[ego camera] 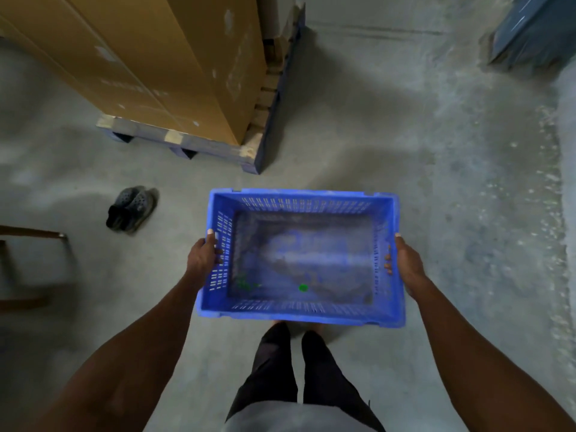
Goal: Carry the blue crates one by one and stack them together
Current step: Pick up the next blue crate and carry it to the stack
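Both hands held one blue crate (300, 257) by its short sides, above the floor (405, 151) in front of the person's legs: the left hand (204, 255) curled over the left rim, the right hand (405, 263) wrapped round the right rim. The crate sat level between them, carrying only small green scraps. No stack or other crate showed, so the carry looked under way, stacking still ahead. Farther off stood a pallet (199, 148) of cardboard boxes.

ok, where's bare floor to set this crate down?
Crate is held by left hand and right hand. Bare floor: ahead and right, between pallet and the dark object; also between shoes and crate. Crowded at far left: pallet, shoes, wooden frame.
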{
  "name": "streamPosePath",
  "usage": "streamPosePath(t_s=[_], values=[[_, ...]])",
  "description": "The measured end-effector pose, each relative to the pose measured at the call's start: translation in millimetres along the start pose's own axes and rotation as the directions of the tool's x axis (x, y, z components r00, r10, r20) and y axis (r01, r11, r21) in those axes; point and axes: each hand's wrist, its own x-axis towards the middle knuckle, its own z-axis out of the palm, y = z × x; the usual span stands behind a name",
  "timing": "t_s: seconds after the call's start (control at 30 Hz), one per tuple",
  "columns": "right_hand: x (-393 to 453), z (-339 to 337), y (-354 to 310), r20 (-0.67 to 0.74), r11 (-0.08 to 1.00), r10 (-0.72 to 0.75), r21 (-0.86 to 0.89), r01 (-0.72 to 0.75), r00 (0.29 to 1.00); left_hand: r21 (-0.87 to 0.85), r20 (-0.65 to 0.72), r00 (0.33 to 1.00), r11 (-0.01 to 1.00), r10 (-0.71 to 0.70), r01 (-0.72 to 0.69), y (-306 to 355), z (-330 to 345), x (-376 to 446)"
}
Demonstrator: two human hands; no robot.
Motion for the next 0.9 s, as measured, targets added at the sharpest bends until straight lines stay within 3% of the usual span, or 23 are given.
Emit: streamPosePath(t_s=[0.07, 0.2, 0.37, 0.6, 0.9], values=[[3.4, -2.0, -0.9, 0.077, 0.990, 0.071, 0.119, -0.080, 0.995, -0.032, 0.066, 0.998, 0.999, -0.019, 0.021, 10.8, -1.2, -0.3], [7.6, 0.6, -0.1, 0.141, 0.979, 0.099, 0.165, -0.122, 0.985, -0.107, 0.157, 0.984, 0.989, -0.081, 0.099, 17.5, -4.9, 12.5], [4.3, 2.4, -4.1, 0.142, 0.967, 0.117, 0.210, -0.145, 0.983, -0.064, 0.122, 0.988, 0.993, -0.096, 0.104, 24.6, -1.0, 9.4], [-36.8, -18.7, -18.3, 0.063, 0.973, 0.064, 0.219, -0.076, 0.996, 0.024, 0.136, 0.988, 0.997, 0.067, -0.071, 40.2, -25.4, -10.8], [-139.3, -82.6, -35.4, -0.005, 0.920, -0.074, 0.386, 0.070, 0.997, -0.018, 0.237, 0.942, 0.971, 0.237, -0.239, 139.9, -60.0, -81.7]])
